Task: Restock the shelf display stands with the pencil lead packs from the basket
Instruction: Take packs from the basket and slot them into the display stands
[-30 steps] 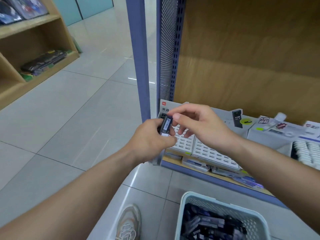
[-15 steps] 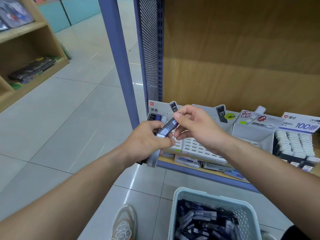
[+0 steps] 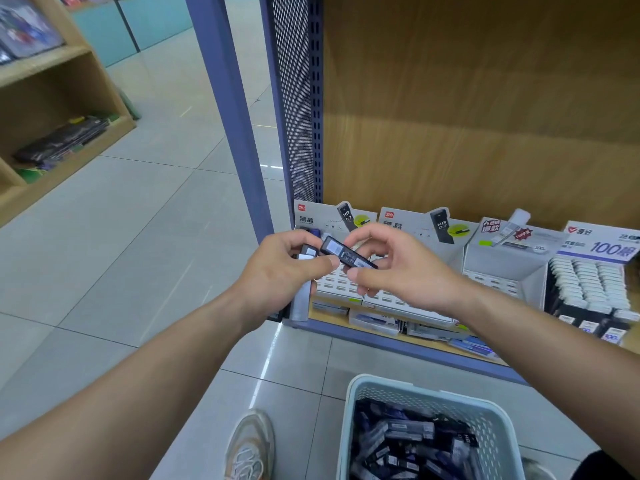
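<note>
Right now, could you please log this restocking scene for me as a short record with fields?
Left hand: grips a bundle of lead packs
Right hand: pinches one dark pack
Basket: on the floor, holding many loose packs
Left display stands: slots mostly empty
Right stand: rows of white-capped packs

Shop aisle, pale grey glossy floor tiles (image 3: pixel 121 237) with streaks of reflected light. Right: wood-grain back panel (image 3: pixel 485 116) of shelving unit, blue-grey perforated metal side panel (image 3: pixel 298 98), blue-grey upright post (image 3: pixel 225 116). Far left: light wooden bookcase (image 3: pixel 86 81) holding dark flat items. Teal wall (image 3: pixel 156 22) behind
</note>
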Motion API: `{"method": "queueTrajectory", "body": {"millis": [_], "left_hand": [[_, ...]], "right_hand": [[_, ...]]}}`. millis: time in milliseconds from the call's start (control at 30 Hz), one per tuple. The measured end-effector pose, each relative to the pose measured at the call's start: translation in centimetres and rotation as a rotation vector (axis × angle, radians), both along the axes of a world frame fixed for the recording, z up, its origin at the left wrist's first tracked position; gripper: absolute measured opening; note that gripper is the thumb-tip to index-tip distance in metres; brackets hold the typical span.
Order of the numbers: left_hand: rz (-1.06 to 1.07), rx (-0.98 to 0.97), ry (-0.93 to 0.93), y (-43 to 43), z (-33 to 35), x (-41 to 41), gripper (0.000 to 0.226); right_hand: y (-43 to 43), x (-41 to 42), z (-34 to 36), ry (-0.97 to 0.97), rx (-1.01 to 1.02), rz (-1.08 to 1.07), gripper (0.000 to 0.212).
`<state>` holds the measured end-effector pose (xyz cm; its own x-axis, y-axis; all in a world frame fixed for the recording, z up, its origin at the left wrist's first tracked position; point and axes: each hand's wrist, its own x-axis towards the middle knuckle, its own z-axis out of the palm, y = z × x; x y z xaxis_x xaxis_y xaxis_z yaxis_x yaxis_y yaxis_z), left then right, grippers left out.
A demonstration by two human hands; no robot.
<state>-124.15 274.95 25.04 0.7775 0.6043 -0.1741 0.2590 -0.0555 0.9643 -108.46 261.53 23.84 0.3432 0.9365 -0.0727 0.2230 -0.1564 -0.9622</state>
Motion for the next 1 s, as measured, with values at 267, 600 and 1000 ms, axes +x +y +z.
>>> {"method": "queueTrajectory", "body": {"millis": [267,600,1000], "left_hand": [[-0.023,0.04,0.052,0.3,-0.4,-0.3,0.01],[-0.006,0.124,0.129,1.1,-1.0,-0.7,0.009],[-0.068,0.245,0.256,2.4,-2.5,-3.4,0.009]], "right_hand": [[0.3,-0.1,-0.5,-0.349,-0.057,0.003,0.012],[0.7,1.7,-2.5,0.058,-0.102,-0.019,0.024],[4.4,3.7,-8.8,-0.056,-0.246,-0.232,0.009]]}}
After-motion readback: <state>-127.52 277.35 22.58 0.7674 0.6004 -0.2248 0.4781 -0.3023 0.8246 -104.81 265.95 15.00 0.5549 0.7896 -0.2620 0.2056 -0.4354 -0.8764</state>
